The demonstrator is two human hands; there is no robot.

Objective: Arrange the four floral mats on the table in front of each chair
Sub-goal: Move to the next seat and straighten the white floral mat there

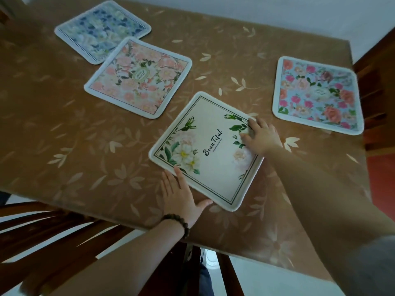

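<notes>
Lying on the brown table point(64, 129) are four floral mats: blue point(102, 30), pink point(139, 79), rose point(316, 97), and cream mat point(205, 150), nearest. Left hand point(179, 197) rests flat-fingered against its edge; right hand point(259, 136) presses it, fingers seemingly straight.

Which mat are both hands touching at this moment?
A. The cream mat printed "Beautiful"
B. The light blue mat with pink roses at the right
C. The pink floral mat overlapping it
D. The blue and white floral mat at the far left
A. The left hand lies flat against the near edge of the cream mat, and the right hand rests on its far right corner; the other three mats lie untouched.
</notes>
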